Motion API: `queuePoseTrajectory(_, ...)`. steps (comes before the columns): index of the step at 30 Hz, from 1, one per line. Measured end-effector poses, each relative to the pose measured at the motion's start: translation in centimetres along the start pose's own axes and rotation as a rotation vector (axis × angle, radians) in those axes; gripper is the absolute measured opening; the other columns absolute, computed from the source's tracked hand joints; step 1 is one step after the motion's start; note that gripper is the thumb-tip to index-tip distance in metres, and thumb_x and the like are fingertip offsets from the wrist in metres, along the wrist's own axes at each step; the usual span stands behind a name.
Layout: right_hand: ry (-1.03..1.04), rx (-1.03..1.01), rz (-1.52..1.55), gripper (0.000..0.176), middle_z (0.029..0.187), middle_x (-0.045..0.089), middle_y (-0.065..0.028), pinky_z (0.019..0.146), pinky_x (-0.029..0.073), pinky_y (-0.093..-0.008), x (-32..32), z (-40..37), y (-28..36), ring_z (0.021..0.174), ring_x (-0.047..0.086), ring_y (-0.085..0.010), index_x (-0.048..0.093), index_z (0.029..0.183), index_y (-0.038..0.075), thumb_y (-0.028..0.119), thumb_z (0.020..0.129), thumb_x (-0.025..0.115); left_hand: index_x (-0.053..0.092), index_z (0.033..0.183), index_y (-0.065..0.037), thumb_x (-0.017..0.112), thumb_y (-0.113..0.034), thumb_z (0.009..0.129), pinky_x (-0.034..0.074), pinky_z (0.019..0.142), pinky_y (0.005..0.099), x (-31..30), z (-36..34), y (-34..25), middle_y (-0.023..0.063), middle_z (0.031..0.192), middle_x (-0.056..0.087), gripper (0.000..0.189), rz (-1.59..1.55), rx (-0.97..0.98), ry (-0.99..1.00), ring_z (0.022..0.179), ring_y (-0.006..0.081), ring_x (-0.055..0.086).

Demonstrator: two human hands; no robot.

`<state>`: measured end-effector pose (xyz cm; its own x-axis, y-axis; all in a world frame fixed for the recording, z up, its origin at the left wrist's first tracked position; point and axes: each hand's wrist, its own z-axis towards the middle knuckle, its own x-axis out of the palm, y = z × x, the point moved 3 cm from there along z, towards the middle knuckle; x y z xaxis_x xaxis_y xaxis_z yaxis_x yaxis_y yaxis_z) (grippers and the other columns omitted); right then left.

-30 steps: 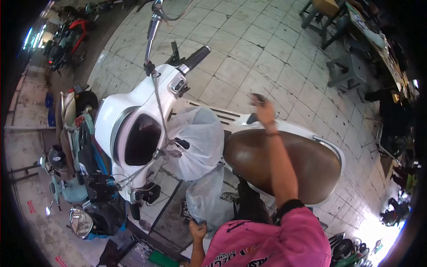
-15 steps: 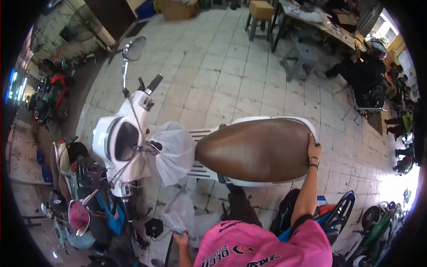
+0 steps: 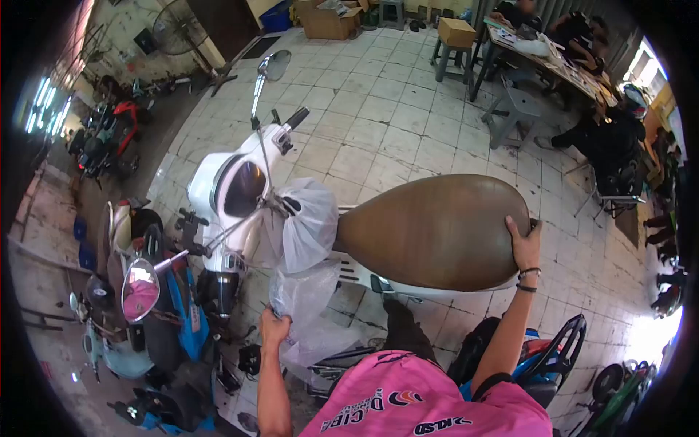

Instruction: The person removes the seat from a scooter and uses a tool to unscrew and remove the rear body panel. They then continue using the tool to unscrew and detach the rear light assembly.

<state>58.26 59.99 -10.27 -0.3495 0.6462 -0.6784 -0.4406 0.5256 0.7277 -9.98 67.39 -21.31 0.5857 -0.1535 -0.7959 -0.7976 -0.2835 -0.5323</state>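
Observation:
A white scooter [image 3: 207,182] stands in front of me with its brown seat [image 3: 437,229] tilted up at the rear. My right hand [image 3: 526,246] grips the seat's rear edge, thumb on top and fingers underneath. Crumpled clear plastic [image 3: 309,302] hangs low beside the scooter, and my left hand [image 3: 275,326] is closed on its edge. Just above it, a white plastic bag [image 3: 309,226] is gathered behind the handlebar. Whatever lies under the seat is hidden from view.
Other motorbikes crowd the left, including a parked one with a round mirror [image 3: 140,290]. A blue-black bike [image 3: 539,364] is close at my right. Farther off are a grey stool [image 3: 515,109], a cluttered table [image 3: 502,33] with seated people, and a cardboard box [image 3: 328,20].
The seat's rear has risen with my right hand. My left hand has moved up and forward with the clear plastic, and the view has shifted.

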Motion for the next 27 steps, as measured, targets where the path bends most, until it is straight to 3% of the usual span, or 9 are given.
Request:
queuePoseTrajectory(3, 0.045, 0.038, 0.212, 0.087, 0.122, 0.068, -0.0259, 0.098, 0.053, -0.0415, 0.1, -0.1, -2.8, 0.109, 0.068, -0.0335, 0.049, 0.137, -0.011, 0.045, 0.083, 0.088, 0.067, 0.12, 0.005, 0.071, -0.017, 0.069, 0.054, 0.092, 0.0494, 2.0, 2.1, 2.7, 0.0287, 0.106, 0.074, 0.056, 0.022, -0.042, -0.012, 0.103, 0.047, 0.071)
queuePoseTrajectory(4, 0.059, 0.08, 0.339, 0.081, 0.124, 0.068, -0.023, 0.095, 0.055, -0.0383, 0.2, 1.1, -4.7, 0.108, 0.068, -0.0289, 0.051, 0.139, -0.008, 0.037, 0.082, 0.09, 0.067, 0.12, 0.005, 0.072, -0.016, 0.068, 0.054, 0.092, 0.049, 0.6, 0.9, -2.0, 0.0279, 0.105, 0.074, 0.056, 0.01, -0.106, -0.058, 0.103, 0.0452, 0.071)
queuePoseTrajectory(14, 0.186, 0.463, 0.683, 0.079, 0.135, 0.065, -0.0165, 0.108, 0.047, -0.0386, 3.8, 3.1, -23.8, 0.124, 0.061, -0.0278, 0.05, 0.15, -0.004, 0.029, 0.086, 0.082, 0.066, 0.12, 0.007, 0.071, -0.014, 0.065, 0.053, 0.097, 0.0414, 2.4, 5.8, -4.6, 0.0243, 0.112, 0.074, 0.058, -0.14, -0.219, 0.009, 0.107, 0.039, 0.071)
queuePoseTrajectory(19, 0.311, 0.357, 0.655, 0.073, 0.139, 0.061, -0.0157, 0.112, 0.043, -0.0389, -0.5, 3.3, -11.6, 0.127, 0.058, -0.0273, 0.051, 0.147, -0.003, 0.024, 0.086, 0.08, 0.067, 0.113, 0.007, 0.07, -0.012, 0.063, 0.053, 0.091, 0.0405, 5.0, 8.7, -2.8, 0.0216, 0.106, 0.074, 0.054, -0.232, -0.284, -0.031, 0.096, 0.0359, 0.071)
queuePoseTrajectory(23, 0.46, 0.071, 0.764, 0.092, 0.155, 0.047, -0.0159, 0.118, 0.037, -0.0408, -2.4, 2.0, -7.3, 0.143, 0.045, -0.0281, 0.038, 0.156, -0.003, 0.043, 0.087, 0.077, 0.066, 0.112, 0.009, 0.072, -0.013, 0.065, 0.053, 0.09, 0.0406, 6.0, 9.0, -0.9, 0.0221, 0.104, 0.074, 0.052, -0.287, -0.406, 0.012, 0.093, 0.0363, 0.07)
queuePoseTrajectory(24, 0.495, -0.017, 0.783, 0.098, 0.151, 0.049, -0.0153, 0.117, 0.036, -0.0399, -1.9, 1.8, -3.4, 0.141, 0.045, -0.0277, 0.041, 0.153, -0.003, 0.053, 0.082, 0.078, 0.065, 0.111, 0.011, 0.072, -0.013, 0.067, 0.053, 0.09, 0.0424, 4.5, 7.0, -6.1, 0.0247, 0.105, 0.074, 0.051, -0.193, -0.481, -0.076, 0.095, 0.0383, 0.071)
queuePoseTrajectory(25, 0.526, -0.102, 0.802, 0.104, 0.146, 0.052, -0.0146, 0.117, 0.035, -0.039, -0.9, 1.4, -0.2, 0.139, 0.046, -0.0274, 0.044, 0.15, -0.003, 0.063, 0.077, 0.079, 0.065, 0.111, 0.011, 0.07, -0.012, 0.069, 0.054, 0.091, 0.0455, 6.8, 8.2, 2.0, 0.0271, 0.107, 0.073, 0.049, -0.099, -0.316, -0.11, 0.1, 0.0405, 0.071)
queuePoseTrajectory(26, 0.442, -0.133, 0.692, 0.107, 0.133, 0.054, -0.0121, 0.112, 0.037, -0.0363, -0.1, 1.4, 1.2, 0.131, 0.05, -0.026, 0.05, 0.138, -0.002, 0.076, 0.071, 0.075, 0.065, 0.111, 0.011, 0.07, -0.013, 0.07, 0.053, 0.092, 0.0463, 6.0, 7.0, 1.8, 0.0285, 0.108, 0.073, 0.049, -0.074, -0.276, -0.101, 0.103, 0.0416, 0.071)
queuePoseTrajectory(27, 0.309, -0.035, 0.794, 0.1, 0.124, 0.053, -0.0084, 0.103, 0.04, -0.0343, 0.9, 0.8, 5.0, 0.117, 0.052, -0.0201, 0.049, 0.119, 0.004, 0.074, 0.06, 0.09, 0.065, 0.112, 0.011, 0.069, -0.014, 0.07, 0.053, 0.093, 0.047, 5.8, 6.5, 0.8, 0.0299, 0.109, 0.072, 0.049, -0.062, -0.232, -0.102, 0.106, 0.0427, 0.071)
